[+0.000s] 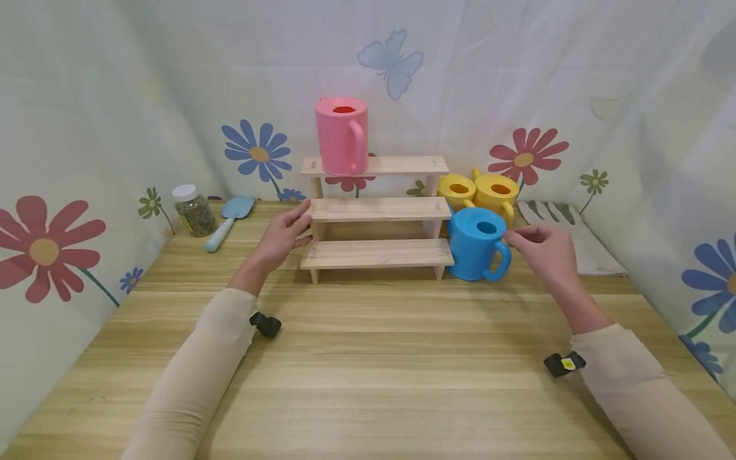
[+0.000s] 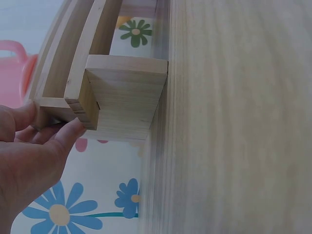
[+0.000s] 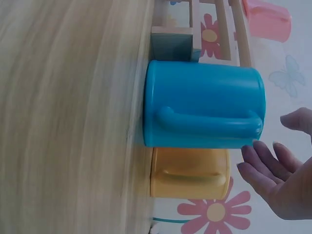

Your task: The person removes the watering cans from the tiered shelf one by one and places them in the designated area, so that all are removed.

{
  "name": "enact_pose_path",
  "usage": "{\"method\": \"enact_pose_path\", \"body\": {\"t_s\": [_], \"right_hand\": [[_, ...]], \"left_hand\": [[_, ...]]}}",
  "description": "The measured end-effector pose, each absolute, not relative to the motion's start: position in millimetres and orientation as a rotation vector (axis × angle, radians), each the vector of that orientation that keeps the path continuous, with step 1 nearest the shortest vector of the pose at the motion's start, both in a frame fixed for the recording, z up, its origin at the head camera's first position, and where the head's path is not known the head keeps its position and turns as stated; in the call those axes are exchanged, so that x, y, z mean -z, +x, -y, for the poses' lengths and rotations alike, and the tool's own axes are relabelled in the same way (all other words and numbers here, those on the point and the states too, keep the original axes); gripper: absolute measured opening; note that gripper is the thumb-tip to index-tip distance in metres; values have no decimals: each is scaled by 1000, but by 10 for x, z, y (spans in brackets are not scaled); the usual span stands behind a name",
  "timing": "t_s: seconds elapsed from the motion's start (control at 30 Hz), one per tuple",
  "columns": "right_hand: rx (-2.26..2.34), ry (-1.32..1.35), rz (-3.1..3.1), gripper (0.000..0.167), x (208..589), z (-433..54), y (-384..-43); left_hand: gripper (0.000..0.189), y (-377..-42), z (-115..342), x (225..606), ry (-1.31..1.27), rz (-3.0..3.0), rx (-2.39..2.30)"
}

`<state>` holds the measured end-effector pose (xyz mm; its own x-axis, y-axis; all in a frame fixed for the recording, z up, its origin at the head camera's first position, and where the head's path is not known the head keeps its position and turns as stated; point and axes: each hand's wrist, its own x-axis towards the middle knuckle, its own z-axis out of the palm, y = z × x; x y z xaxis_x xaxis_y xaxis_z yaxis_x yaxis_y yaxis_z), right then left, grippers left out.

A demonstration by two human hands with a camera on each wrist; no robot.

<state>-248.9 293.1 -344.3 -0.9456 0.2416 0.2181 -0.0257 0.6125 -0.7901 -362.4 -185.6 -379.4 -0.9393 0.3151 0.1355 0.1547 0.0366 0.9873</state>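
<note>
A three-step wooden shelf stand (image 1: 379, 209) stands at the back of the table. My left hand (image 1: 282, 235) grips its left end at the middle step, thumb and fingers on either side of the board's end in the left wrist view. A pink watering can (image 1: 339, 142) sits on the top step, toward the left. Against the stand's right side, on the table, is a blue watering can (image 1: 473, 252) with its handle facing front right. My right hand (image 1: 546, 252) hovers at the can's right, thumb and fingers apart in the right wrist view, fingertips close to its upper edge.
Two yellow watering cans (image 1: 496, 191) stand behind the blue one. Pale gloves (image 1: 592, 249) lie at the back right. At the back left are a white-lidded jar (image 1: 195, 214) and a light blue trowel (image 1: 227, 220). A flowered curtain (image 1: 190, 96) surrounds the table.
</note>
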Motion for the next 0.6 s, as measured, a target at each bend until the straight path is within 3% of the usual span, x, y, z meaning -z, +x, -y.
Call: {"method": "enact_pose_path", "body": {"t_s": [0.27, 0.6], "right_hand": [[-1245, -161, 2340, 51, 3320, -2738, -2494], [-1314, 172, 2234, 38, 2997, -2170, -2695]], "left_hand": [[55, -3628, 1873, 3804, 498, -2176, -2043], [55, -3620, 1867, 3797, 477, -2171, -2049]]}}
